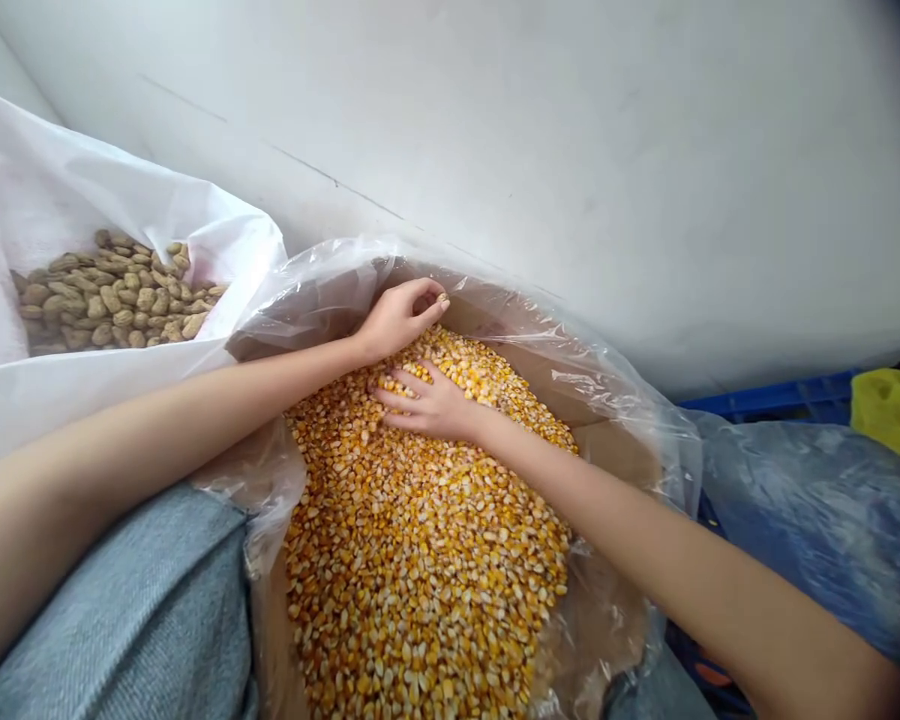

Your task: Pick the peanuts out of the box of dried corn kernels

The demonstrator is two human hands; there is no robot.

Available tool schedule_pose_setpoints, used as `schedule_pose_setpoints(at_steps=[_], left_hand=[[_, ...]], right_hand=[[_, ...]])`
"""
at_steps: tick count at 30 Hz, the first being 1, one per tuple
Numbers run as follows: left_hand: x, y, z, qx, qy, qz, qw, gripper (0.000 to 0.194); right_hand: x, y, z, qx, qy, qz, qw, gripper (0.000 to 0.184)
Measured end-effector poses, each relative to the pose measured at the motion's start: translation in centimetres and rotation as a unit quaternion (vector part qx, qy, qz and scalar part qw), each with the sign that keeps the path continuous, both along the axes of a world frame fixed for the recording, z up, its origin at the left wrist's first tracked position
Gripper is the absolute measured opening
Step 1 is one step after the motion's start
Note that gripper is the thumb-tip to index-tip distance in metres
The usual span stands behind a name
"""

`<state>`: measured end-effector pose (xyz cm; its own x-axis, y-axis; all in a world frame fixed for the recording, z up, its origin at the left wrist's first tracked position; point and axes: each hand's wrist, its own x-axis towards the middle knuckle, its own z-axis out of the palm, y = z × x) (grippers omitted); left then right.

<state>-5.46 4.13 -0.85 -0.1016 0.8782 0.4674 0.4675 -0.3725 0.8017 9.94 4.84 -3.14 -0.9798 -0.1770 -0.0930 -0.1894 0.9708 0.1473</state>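
A heap of yellow corn kernels [420, 560] fills a cardboard box lined with a clear plastic bag [630, 420]. My left hand [401, 315] hovers at the far end of the heap, its fingers curled in a pinch on a few kernels at the fingertips. My right hand [427, 400] lies flat on the kernels just below it, fingers spread and pointing left. Both forearms reach in from the near side, the left one crossing above my denim-clad knee [142, 610].
A white sack [120, 190] at the left holds peanuts in their shells [112, 295]. A white wall [570, 150] stands right behind the box. At the right lie a blue crate [780, 395], a bluish plastic sheet [817, 510] and something yellow [892, 410].
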Motion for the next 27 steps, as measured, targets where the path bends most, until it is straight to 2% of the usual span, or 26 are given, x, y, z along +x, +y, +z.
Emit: schedule_pose_setpoints(at_steps=[4, 7, 10, 13, 16, 17, 19, 20, 22, 24, 27], left_hand=[[0.0, -0.1, 0.4, 0.005, 0.001, 0.000, 1.000, 0.027], [0.0, 0.0, 0.5, 0.011, -0.002, -0.004, 1.000, 0.027], [0.0, 0.1, 0.4, 0.014, -0.008, -0.009, 1.000, 0.026], [0.1, 0.2, 0.2, 0.010, -0.009, -0.010, 1.000, 0.025], [0.1, 0.2, 0.2, 0.003, -0.002, -0.010, 1.000, 0.025], [0.1, 0.1, 0.2, 0.001, 0.001, -0.010, 1.000, 0.025], [0.1, 0.0, 0.2, 0.001, 0.006, -0.007, 1.000, 0.026], [0.1, -0.1, 0.2, 0.000, 0.008, -0.004, 1.000, 0.026], [0.0, -0.1, 0.3, -0.005, 0.011, 0.001, 1.000, 0.027], [0.0, 0.0, 0.4, -0.009, 0.012, 0.002, 1.000, 0.027], [0.1, 0.0, 0.4, -0.008, 0.016, 0.001, 1.000, 0.027]], right_hand=[[-1.0, 3.1, 2.1, -0.038, -0.050, -0.049, 0.997, 0.031], [-1.2, 3.7, 4.5, -0.075, -0.066, -0.129, 0.987, 0.031], [-0.2, 1.9, 7.1, -0.105, -0.062, -0.203, 0.972, 0.033], [2.2, -3.0, 8.4, -0.098, -0.062, -0.225, 0.967, 0.044], [5.2, -9.6, 7.4, -0.134, -0.107, -0.149, 0.974, 0.062], [6.1, -11.7, 6.5, -0.162, -0.122, -0.095, 0.975, 0.060], [7.6, -15.1, 4.3, -0.205, -0.111, 0.017, 0.972, 0.031], [8.1, -16.3, 3.1, -0.222, -0.104, 0.055, 0.968, 0.028], [8.6, -17.9, 0.9, -0.227, -0.092, 0.094, 0.965, 0.031], [8.5, -18.6, -0.6, -0.209, -0.087, 0.102, 0.969, 0.029], [7.9, -18.8, -1.2, -0.194, -0.084, 0.096, 0.973, 0.023]])
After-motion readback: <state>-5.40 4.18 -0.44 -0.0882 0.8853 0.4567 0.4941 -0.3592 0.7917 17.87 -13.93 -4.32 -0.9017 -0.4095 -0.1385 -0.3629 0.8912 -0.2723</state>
